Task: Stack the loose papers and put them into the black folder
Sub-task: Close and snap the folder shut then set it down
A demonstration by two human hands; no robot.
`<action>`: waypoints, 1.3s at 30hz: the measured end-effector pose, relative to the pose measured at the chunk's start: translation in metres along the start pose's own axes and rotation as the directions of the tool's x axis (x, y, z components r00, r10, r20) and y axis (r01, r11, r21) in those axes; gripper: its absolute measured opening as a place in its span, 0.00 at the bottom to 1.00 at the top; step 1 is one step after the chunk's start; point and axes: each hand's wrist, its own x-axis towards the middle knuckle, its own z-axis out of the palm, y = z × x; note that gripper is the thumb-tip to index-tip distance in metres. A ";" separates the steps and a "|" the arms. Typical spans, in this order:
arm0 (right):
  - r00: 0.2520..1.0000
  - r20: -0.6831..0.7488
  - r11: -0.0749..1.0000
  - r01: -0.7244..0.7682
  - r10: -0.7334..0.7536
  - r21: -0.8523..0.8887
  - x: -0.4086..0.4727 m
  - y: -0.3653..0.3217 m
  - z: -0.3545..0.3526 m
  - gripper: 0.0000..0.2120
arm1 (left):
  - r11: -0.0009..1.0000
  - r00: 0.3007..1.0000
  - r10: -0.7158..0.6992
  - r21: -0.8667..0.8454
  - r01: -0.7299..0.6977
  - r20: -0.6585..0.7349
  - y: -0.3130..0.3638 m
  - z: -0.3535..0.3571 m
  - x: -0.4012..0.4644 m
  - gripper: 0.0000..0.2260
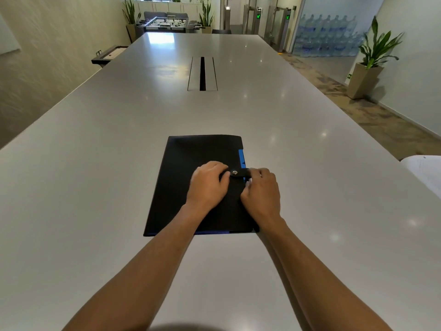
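Observation:
The black folder (188, 163) lies flat and closed on the white table (119, 151), straight in front of me. A blue edge shows along its right side and bottom. A short black strap with a metal snap button (235, 172) crosses the folder's right edge. My left hand (207, 185) rests on the cover with its fingers touching the strap's left end. My right hand (261, 191) grips the strap's right end at the folder's edge. White papers (427, 173) lie at the table's far right, cut off by the frame.
A cable slot (202, 74) with a grey lid runs down the table's middle, farther away. Potted plants, a foosball table and stacked water bottles stand beyond the table. The floor drops off past the right edge.

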 end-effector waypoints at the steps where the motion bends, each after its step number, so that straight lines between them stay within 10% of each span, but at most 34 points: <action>1: 0.999 -0.004 0.999 -0.051 0.051 0.015 -0.004 -0.001 -0.003 0.17 | 0.998 0.998 -0.046 0.032 0.047 -0.047 0.001 -0.006 -0.001 0.13; 13: 0.932 0.295 0.977 -0.185 0.208 -0.104 -0.028 -0.008 -0.028 0.23 | 0.811 0.847 -0.530 0.310 0.496 0.031 -0.014 -0.048 -0.051 0.34; 25: 0.811 0.529 0.652 -0.545 0.251 0.526 0.003 -0.007 -0.018 0.17 | 0.507 0.666 -0.723 -0.514 0.692 0.183 -0.062 -0.090 -0.014 0.23; 39: 0.881 0.442 0.419 -0.471 0.170 0.776 0.135 -0.061 0.031 0.19 | 0.769 0.819 -0.574 -0.367 0.524 -0.032 -0.133 -0.116 0.116 0.12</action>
